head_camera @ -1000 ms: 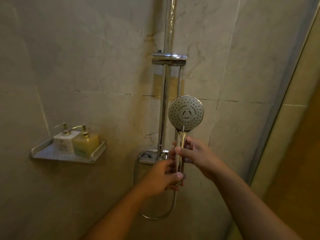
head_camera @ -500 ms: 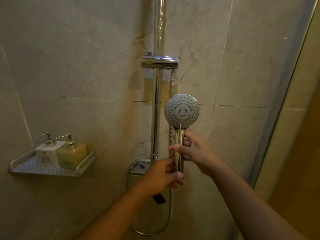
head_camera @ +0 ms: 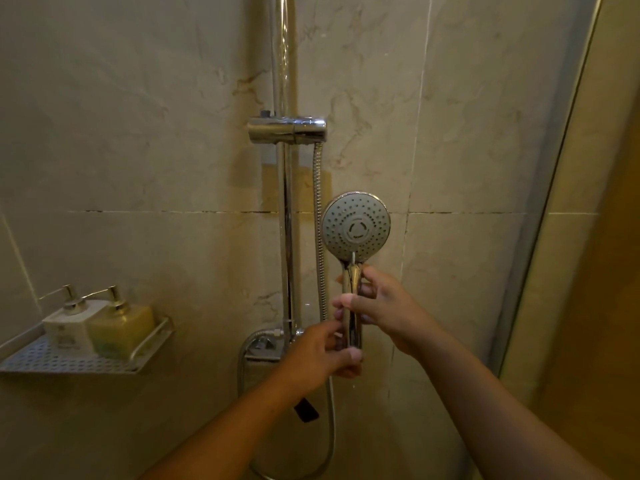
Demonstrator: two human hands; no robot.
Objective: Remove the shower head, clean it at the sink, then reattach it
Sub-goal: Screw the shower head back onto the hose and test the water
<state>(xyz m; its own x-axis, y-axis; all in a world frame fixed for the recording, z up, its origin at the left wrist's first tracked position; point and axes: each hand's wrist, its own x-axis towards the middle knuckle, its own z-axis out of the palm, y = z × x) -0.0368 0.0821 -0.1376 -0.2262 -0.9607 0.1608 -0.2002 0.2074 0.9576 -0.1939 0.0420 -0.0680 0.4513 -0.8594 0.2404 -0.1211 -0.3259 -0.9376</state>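
The round chrome shower head faces me, its grey spray plate upright, out of the chrome wall holder on the vertical rail. My right hand grips the upper part of its handle. My left hand is closed around the handle's lower end, where the metal hose joins; the joint itself is hidden by my fingers. The hose runs up past the holder and loops down below my hands.
A perforated metal shelf on the left wall carries a white pump bottle and a yellow pump bottle. The mixer valve sits behind my left hand. A glass panel edge bounds the right side.
The view has shifted right and down slightly, so the shelf sits further left. Both hands keep their hold on the handle, with the shower head a little lower against the wall.
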